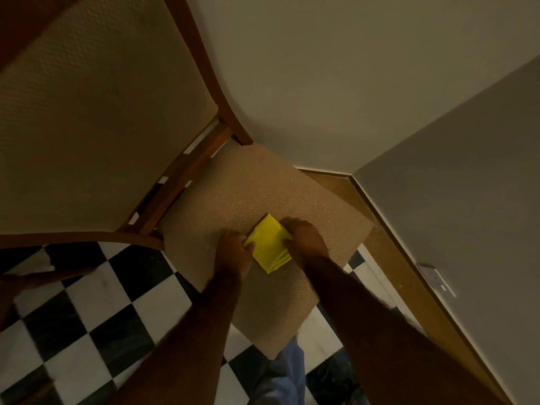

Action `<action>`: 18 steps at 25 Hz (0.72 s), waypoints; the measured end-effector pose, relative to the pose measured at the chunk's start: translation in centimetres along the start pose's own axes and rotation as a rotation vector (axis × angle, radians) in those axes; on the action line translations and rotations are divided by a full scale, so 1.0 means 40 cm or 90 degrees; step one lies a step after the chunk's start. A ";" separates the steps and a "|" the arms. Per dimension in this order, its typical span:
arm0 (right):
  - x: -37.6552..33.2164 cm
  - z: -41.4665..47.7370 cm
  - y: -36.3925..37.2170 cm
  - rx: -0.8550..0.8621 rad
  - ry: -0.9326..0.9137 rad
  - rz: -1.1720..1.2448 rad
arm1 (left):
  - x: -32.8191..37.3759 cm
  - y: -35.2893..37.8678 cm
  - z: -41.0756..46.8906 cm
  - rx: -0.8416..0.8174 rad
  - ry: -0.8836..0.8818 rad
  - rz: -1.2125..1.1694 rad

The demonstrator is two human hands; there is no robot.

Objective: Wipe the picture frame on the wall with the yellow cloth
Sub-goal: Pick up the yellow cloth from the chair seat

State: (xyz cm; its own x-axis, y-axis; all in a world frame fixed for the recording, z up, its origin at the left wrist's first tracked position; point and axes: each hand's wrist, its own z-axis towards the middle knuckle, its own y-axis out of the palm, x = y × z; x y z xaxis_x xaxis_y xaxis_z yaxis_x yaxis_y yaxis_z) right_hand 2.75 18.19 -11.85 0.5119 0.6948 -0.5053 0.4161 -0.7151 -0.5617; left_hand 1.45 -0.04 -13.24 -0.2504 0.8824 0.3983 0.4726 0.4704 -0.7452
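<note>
A folded yellow cloth (269, 247) lies on the beige seat of a wooden chair (263, 194), low in the head view. My left hand (233, 252) grips its left edge. On the right edge sits my right hand (306, 239), fingers closed on the cloth. Both forearms reach down from the bottom of the frame. No picture frame is in view.
The chair's tall padded back (87, 112) fills the upper left. Plain walls (350, 68) meet in a corner behind the chair, with a wooden skirting board (388, 258) and a wall socket (435, 277) at the right. Below is a black-and-white chequered floor (87, 317).
</note>
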 end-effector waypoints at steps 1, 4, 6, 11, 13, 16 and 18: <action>0.005 0.007 -0.004 0.000 0.010 0.019 | 0.001 0.002 0.003 0.009 -0.011 -0.033; 0.002 0.010 -0.044 -0.008 0.056 0.071 | 0.020 -0.026 -0.003 -0.018 -0.070 -0.195; -0.011 -0.007 -0.087 0.025 0.093 0.144 | 0.052 -0.061 -0.021 -0.018 -0.100 -0.327; -0.076 -0.098 -0.242 0.082 0.067 0.248 | 0.191 -0.172 -0.061 0.077 -0.042 -0.417; -0.103 -0.158 -0.337 0.086 0.039 0.258 | 0.274 -0.235 -0.098 0.097 0.015 -0.464; -0.137 -0.265 -0.493 0.135 -0.010 0.248 | 0.400 -0.322 -0.167 0.127 0.108 -0.502; -0.154 -0.345 -0.605 0.168 -0.038 0.240 | 0.487 -0.371 -0.215 0.142 0.155 -0.551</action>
State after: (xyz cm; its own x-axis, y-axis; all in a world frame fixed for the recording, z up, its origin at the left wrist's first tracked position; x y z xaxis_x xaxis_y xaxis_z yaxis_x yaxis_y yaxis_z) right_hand -0.09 30.16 13.90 0.5438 0.3988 -0.7384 -0.0004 -0.8798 -0.4754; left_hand -3.17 10.16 10.16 -0.2440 0.2108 0.9466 0.0241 0.9771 -0.2114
